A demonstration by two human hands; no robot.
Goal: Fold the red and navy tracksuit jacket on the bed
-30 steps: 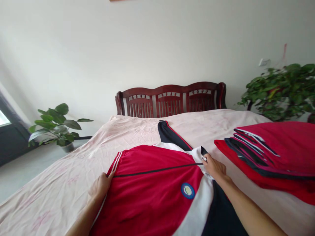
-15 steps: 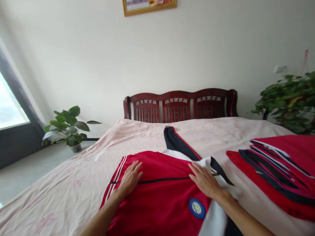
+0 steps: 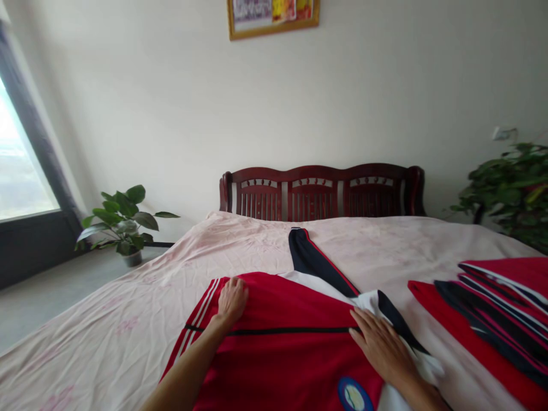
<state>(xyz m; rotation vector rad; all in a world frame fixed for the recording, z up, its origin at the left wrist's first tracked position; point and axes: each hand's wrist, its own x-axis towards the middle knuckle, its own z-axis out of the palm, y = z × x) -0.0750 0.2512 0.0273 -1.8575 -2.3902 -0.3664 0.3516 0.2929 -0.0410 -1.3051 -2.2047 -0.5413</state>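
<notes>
In the head view, our jacket [image 3: 291, 359] lies spread at the bed's [image 3: 128, 302] near edge, its dark sleeve [image 3: 314, 260] reaching toward the far edge, unfolded. The folded clothes [image 3: 483, 319] are already stacked to the right. Our left hand [image 3: 233, 299] curls on the jacket; we cannot tell whether it pinches cloth. Our right hand [image 3: 381, 342] rests flat near the collar, gripping nothing.

Here's my left forearm [image 3: 186, 368] slanting in from below, left grip [image 3: 233, 298] knuckles-up, its fingers [image 3: 242, 285] bunched and curled, fingertips hidden from me. Over on the other side, my right grip [image 3: 381, 347] lies flat, palm down, fingers extended forward and inward, thumb [image 3: 357, 338] slightly apart, right wrist [image 3: 409, 383] low. Both sit well apart.
</notes>
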